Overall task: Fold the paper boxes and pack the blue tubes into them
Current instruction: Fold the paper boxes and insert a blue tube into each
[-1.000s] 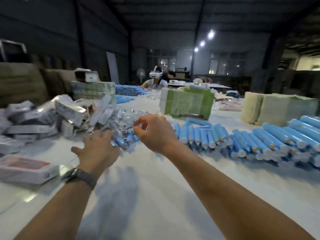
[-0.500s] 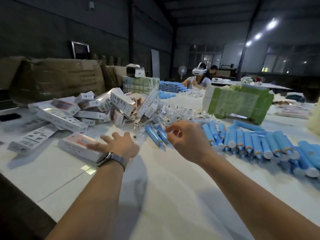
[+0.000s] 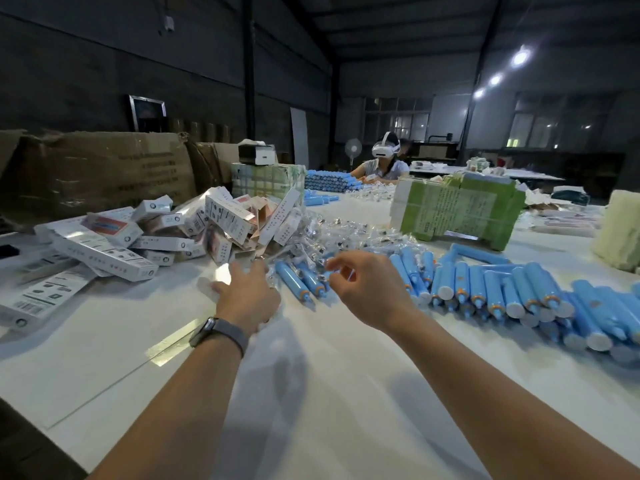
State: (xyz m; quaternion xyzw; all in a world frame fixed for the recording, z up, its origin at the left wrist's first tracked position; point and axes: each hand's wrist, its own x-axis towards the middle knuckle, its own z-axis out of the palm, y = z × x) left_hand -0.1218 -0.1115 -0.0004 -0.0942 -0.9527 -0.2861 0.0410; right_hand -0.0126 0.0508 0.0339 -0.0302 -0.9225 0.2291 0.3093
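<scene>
Nearest the camera, two bare forearms are stretched forward over the white counter (image 3: 104, 348). The left hand (image 3: 247, 299), with a watch at the wrist, is set low at centre frame; its fingers are spread and relaxed over crinkled clear plastic, and whether anything is pinched cannot be told. The right hand (image 3: 372, 289) is raised just right of centre, its grip narrow, thumb and forefinger nearly meeting, with nothing clearly held between them.

Between and just beyond the two hands, two blue tubes (image 3: 299, 280) are seen lying side by side, their long axes running from upper left to lower right, orange-collared caps toward the camera. They lie slightly left of the right hand's fingertips and just right of the left hand; the right hand is judged the nearer for a pick.

To the right, a long row of blue tubes (image 3: 512, 296) is laid across the counter, well over twenty, too many and too overlapped for an exact count.

At left of frame, a heap of paper boxes (image 3: 214, 223) is piled, roughly fifteen to twenty, with flat ones (image 3: 38, 296) at the edge. Behind centre, a scatter of clear wrapped pieces (image 3: 346, 233) is spread, then two green-wrapped bundles (image 3: 457, 206).
</scene>
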